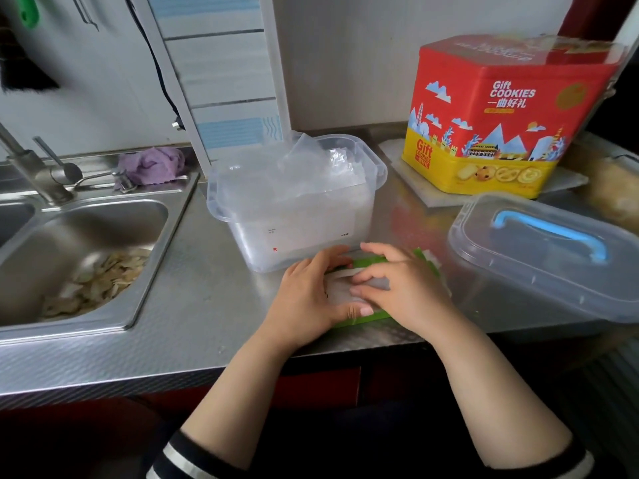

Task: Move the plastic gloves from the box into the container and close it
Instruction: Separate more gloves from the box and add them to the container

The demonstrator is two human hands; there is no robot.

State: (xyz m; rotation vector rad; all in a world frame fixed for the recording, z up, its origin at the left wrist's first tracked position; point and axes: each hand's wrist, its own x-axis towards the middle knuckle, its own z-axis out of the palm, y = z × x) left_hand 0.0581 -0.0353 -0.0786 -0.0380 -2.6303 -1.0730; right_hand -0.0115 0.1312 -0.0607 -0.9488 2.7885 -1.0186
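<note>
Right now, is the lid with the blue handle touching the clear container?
Apart. The head view shows the lid lying on the counter to the right, with bare steel between it and the open container.

Green box (366, 318) before open, glove-filled container (294, 216)

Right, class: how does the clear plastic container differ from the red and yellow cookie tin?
The clear plastic container is see-through and open-topped, showing crumpled plastic gloves inside; the red and yellow cookie tin is opaque, printed and lidded. The container looks lower than the tin. Both stand upright on the steel counter.
</note>
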